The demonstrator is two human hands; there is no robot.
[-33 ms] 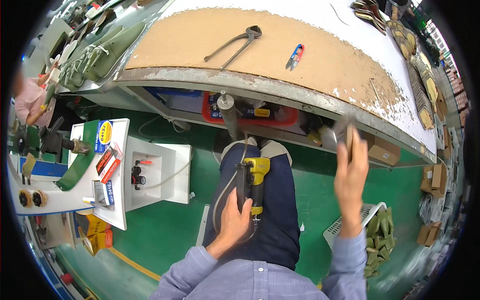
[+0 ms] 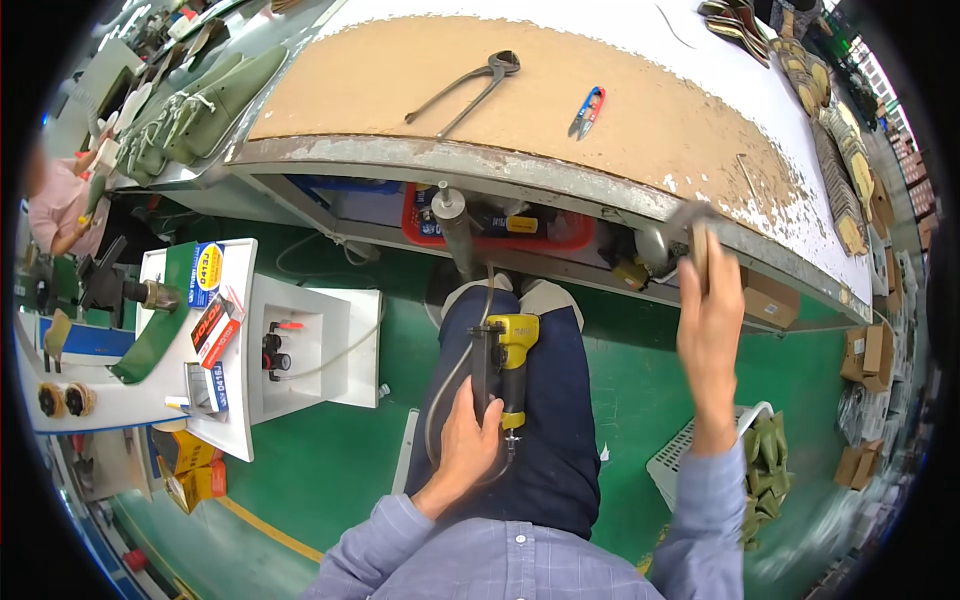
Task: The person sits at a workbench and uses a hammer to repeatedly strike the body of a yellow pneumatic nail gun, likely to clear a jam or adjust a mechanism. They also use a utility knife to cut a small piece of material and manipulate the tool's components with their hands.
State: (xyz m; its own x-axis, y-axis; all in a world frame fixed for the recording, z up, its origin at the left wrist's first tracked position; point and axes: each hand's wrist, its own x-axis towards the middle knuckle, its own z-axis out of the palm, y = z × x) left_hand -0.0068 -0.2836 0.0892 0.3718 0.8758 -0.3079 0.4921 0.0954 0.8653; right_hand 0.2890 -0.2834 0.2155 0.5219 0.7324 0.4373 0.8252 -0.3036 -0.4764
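Nothing much has shifted since the earlier view: both hands and the tool sit about where they were, the right hand perhaps a touch lower against the bench edge.

Largest first, the workbench [image 2: 560,110] with its tan top spans the far side, its worn metal edge curving from left to right. On it lie long-handled pincers [image 2: 465,90] and, to their right, small blue-and-red snips [image 2: 587,110], well apart from both hands. Nearer, on the lap, rests a yellow pneumatic tool [image 2: 508,365] with its hose looping up toward the bench's underside.

The left hand [image 2: 468,435] has its fingers wrapped round the tool's black grip. The right hand [image 2: 708,325] is raised to the bench's right edge, fingers closed round a blurred hammer-like handle [image 2: 698,240]; the blur suggests it is moving.

As I judge it, a one-handed hold could let the tool slide off the thigh, and the hose might snag under the bench. A swinging right hand could also strike the metal edge.
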